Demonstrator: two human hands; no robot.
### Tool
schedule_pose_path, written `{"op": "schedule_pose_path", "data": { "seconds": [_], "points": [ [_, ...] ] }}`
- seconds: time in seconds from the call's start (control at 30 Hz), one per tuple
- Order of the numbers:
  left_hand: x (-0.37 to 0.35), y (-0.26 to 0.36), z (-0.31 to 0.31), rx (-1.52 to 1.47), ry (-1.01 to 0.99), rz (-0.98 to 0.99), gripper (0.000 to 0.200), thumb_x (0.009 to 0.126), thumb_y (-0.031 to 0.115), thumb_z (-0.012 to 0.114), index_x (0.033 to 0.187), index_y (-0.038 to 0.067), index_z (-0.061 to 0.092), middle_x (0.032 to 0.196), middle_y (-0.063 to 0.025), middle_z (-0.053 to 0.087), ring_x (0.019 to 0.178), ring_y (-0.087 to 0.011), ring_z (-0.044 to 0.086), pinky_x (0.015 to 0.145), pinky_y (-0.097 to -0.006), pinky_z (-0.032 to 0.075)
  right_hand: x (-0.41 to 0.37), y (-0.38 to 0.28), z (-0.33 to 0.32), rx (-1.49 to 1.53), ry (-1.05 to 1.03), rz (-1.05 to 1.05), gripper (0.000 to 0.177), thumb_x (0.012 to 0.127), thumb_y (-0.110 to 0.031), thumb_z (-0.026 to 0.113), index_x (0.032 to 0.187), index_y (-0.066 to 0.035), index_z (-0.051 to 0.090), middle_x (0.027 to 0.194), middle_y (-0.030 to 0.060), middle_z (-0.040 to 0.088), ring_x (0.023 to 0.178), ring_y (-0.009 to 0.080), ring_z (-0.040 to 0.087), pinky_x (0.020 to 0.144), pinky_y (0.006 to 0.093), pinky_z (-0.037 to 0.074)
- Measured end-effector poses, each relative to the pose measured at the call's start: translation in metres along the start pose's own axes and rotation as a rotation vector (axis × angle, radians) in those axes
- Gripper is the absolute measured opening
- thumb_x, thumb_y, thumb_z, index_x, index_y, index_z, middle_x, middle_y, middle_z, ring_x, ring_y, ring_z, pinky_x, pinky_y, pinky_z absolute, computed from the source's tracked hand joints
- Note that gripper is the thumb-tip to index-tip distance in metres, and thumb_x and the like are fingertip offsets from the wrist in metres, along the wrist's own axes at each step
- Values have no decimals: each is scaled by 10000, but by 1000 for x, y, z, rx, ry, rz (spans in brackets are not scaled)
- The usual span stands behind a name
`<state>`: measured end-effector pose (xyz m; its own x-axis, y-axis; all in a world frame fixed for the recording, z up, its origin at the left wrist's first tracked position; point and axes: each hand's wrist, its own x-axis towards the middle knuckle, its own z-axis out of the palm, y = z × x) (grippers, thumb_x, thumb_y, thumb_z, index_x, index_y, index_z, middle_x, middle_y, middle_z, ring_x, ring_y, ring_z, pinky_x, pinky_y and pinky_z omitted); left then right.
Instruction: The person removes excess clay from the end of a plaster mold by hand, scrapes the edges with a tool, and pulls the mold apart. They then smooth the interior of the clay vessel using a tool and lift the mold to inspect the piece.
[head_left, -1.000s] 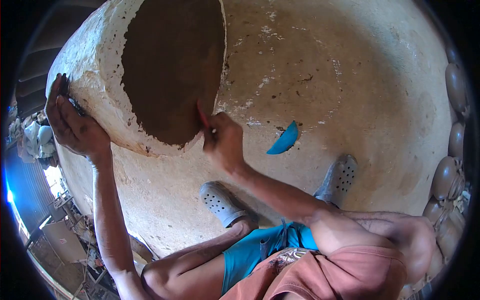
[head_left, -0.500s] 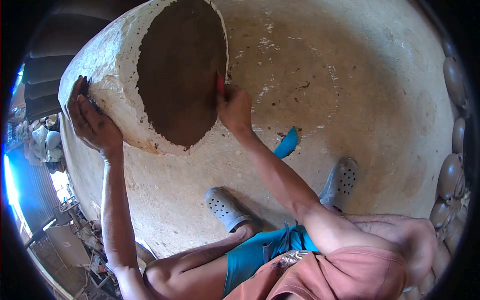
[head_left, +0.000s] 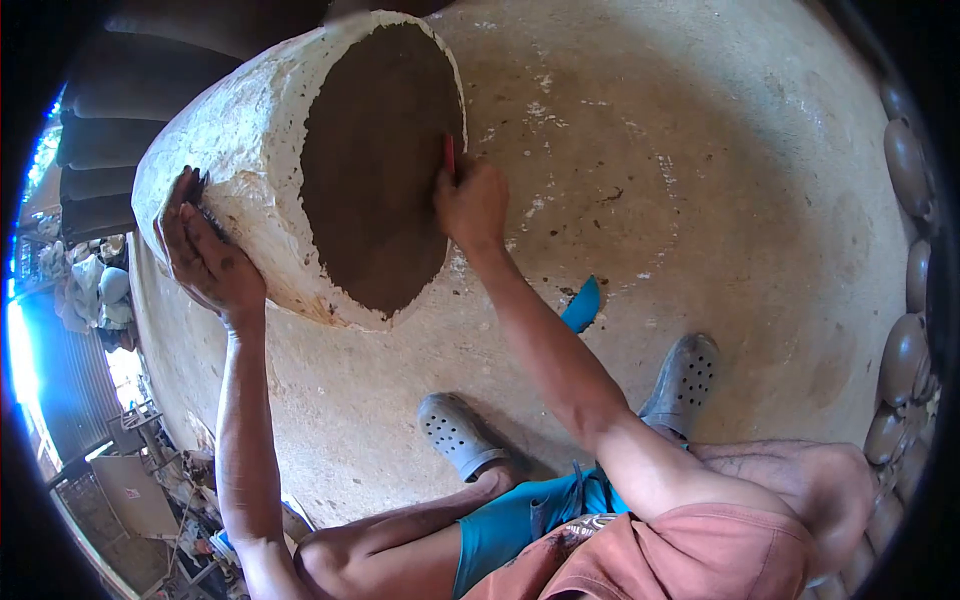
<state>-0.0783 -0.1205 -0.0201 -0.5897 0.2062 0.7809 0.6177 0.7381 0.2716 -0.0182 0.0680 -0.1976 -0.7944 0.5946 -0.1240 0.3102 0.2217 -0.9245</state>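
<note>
A big white-coated round mould lies on its side on the ground, its wide mouth showing a brown clay inner surface. My left hand presses flat against the mould's outer left wall. My right hand is closed around a small red tool, whose blade touches the right edge of the mouth.
A blue curved scraper lies on the dusty floor near my right forearm. My grey clogs stand below. Brown clay pots line the right edge. Clutter and cloth sit at far left.
My right hand with the red tool has slid upward along the right rim of the mouth, from its lower edge to near its top. My left hand stayed on the outer wall.
</note>
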Motion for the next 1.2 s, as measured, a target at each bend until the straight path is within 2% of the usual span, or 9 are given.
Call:
{"op": "schedule_pose_path", "data": {
  "seconds": [0.1, 0.3, 0.43, 0.6, 0.7, 0.83, 0.9, 1.13, 1.2],
  "points": [
    [0, 2, -1, -17, -3, -28, 353, 1112, 116, 399, 1275, -7, 686, 1239, -153, 686, 1124, -257, 675, 1020, -388, 510, -12, -38, -6, 362, 237, -351, 228, 915, -145, 674, 1024, 37, 760, 768, 196, 728, 756, 309, 751, 718, 422, 556],
    [2, 1, -3, 7, -17, -23, 355, 1109, 108, 395, 1287, -7, 680, 1230, -150, 679, 1134, -258, 677, 1024, -387, 517, 36, -24, -24, 249, 87, 31, 223, 915, -133, 670, 1037, 38, 747, 833, 217, 733, 781, 317, 744, 735, 427, 556],
    [0, 2, -1, -17, -11, -25, 358, 1110, 112, 392, 1288, -5, 679, 1236, -149, 679, 1131, -260, 678, 1029, -388, 517, 50, -27, 4, 42, 146, -3, 209, 922, -131, 674, 1023, 37, 747, 854, 220, 745, 756, 298, 744, 698, 413, 546],
    [0, -3, -1, -26, -12, -13, 363, 1111, 110, 384, 1288, -3, 680, 1241, -142, 679, 1134, -258, 679, 1028, -387, 517, 19, -42, -16, 537, 156, -365, 201, 938, -133, 654, 982, 42, 745, 817, 240, 724, 745, 385, 716, 699, 441, 529],
    [-2, -2, -2, -24, -12, -18, 362, 1112, 112, 384, 1289, 4, 681, 1241, -140, 680, 1135, -256, 677, 1028, -388, 515, 55, -34, -13, 309, 199, -28, 205, 948, -143, 656, 979, 42, 739, 865, 237, 732, 768, 359, 720, 708, 432, 531],
    [-2, -2, -4, -22, -41, -42, 366, 1126, 135, 384, 1312, -28, 654, 1301, -164, 685, 1196, -271, 649, 1089, -396, 473, 50, -54, -4, 122, 280, -209, 222, 952, -166, 668, 998, 34, 752, 894, 238, 752, 802, 333, 743, 719, 425, 536],
    [-1, -5, -2, -29, -38, -39, 368, 1126, 133, 380, 1316, -29, 650, 1303, -164, 683, 1199, -271, 648, 1088, -398, 477, 40, -60, -12, 475, 225, -325, 239, 947, -170, 649, 1017, 27, 764, 920, 270, 745, 861, 403, 739, 755, 459, 542],
    [-2, -5, -3, -54, -39, -46, 365, 1123, 122, 377, 1315, -33, 647, 1305, -159, 681, 1202, -262, 643, 1091, -397, 475, 114, -61, -6, 132, 265, -37, 174, 884, -92, 672, 991, 20, 753, 963, 283, 721, 897, 483, 691, 820, 558, 528],
    [0, -2, 0, -52, -18, -40, 366, 1110, 108, 378, 1297, -21, 665, 1272, -152, 678, 1170, -258, 657, 1058, -398, 494, 100, -75, -4, 238, 375, -275, 172, 874, -74, 672, 995, 11, 761, 957, 279, 715, 897, 475, 690, 807, 546, 535]
  ]
}}
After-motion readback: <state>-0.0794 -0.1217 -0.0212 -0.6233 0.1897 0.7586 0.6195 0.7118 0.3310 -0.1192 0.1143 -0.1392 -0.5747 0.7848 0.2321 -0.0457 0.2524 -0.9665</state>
